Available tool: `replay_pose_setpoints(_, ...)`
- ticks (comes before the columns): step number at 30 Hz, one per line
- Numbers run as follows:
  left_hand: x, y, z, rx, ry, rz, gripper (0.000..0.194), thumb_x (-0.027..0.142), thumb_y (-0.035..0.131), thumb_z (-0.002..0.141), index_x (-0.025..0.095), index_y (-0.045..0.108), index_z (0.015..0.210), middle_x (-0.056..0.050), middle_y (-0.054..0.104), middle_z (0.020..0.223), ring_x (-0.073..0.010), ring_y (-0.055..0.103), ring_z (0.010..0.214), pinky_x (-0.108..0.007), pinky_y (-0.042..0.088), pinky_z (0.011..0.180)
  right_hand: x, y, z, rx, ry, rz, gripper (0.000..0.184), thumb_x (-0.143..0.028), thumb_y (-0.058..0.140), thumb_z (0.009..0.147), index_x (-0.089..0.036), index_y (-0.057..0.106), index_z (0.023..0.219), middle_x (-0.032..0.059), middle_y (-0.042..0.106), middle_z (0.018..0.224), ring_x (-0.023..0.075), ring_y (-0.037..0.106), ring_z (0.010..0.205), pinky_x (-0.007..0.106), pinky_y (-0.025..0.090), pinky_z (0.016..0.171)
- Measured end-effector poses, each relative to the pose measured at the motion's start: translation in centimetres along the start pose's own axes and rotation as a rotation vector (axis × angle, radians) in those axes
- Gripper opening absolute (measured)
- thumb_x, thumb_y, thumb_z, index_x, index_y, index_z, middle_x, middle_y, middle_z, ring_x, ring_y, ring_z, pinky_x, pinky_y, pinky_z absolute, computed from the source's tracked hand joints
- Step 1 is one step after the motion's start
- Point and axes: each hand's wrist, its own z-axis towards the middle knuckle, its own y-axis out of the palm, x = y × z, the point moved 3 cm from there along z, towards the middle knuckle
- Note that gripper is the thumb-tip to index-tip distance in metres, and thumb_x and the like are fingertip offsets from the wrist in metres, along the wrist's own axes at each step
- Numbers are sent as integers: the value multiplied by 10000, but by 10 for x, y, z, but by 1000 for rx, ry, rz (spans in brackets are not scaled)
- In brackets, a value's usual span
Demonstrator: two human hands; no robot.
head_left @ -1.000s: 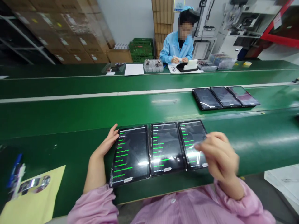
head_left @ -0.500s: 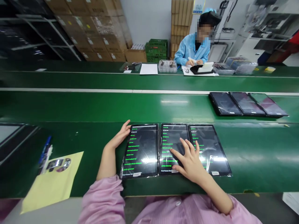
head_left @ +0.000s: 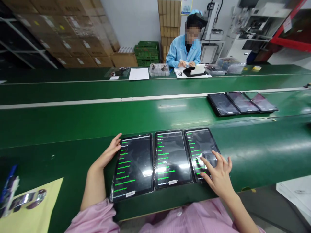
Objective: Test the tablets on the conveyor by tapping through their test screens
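Three dark tablets lie side by side on the green belt in front of me, each in a clear plastic sleeve, with lists of green text on their screens. My left hand [head_left: 110, 152] rests against the left edge of the left tablet [head_left: 133, 168] and holds nothing. The middle tablet [head_left: 171, 158] lies untouched between my hands. My right hand [head_left: 217, 171] has spread fingers, with the fingertips on the lower part of the right tablet's screen [head_left: 199, 145]. That hand hides the tablet's lower right corner.
Three more dark tablets [head_left: 243, 103] lie on the belt further away to the right. Yellow paper [head_left: 31, 207] with pens [head_left: 8, 191] lies at my left. Across the bench, a co-worker in a blue smock [head_left: 183, 50] works at a tablet, with cartons and green crates behind.
My right hand has moved from the middle tablet to the right tablet. My left hand stays at the left tablet's edge. The whole view has turned slightly left.
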Motion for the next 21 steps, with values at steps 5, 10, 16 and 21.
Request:
replay_pose_setpoints(5,3,1,-1,-45,-4,-15,908,669,707,702,362,367,1486,-82,359,1561,-377,187,1476,-553,163,1189,7,2,-2,-7,42,-35,350,-463,434,980,-326,641,1228,129,339,1446,393,355,1267,726,138,1055)
replay_pose_setpoints(10,16,2,-16,-198,35,10,1010,502,832,646,340,327,1505,-124,346,1556,-376,218,1469,-556,286,1143,22,-5,3,129,92,-22,460,-530,331,988,-221,608,1184,178,388,1368,391,411,1212,726,164,1035)
replay_pose_setpoints(16,38,2,-49,-350,89,73,1109,281,903,542,311,340,1497,-97,215,1619,-389,174,1476,-549,318,1130,65,-9,4,323,175,-5,586,-626,304,958,-169,613,1157,243,504,1262,452,473,1160,681,313,950)
replay_pose_setpoints(21,44,6,-56,-380,147,122,1133,261,907,537,252,328,1511,-122,217,1615,-412,185,1465,-540,342,1124,114,8,0,513,237,-6,775,-796,253,859,-195,678,1103,269,604,1019,470,560,972,627,349,745)
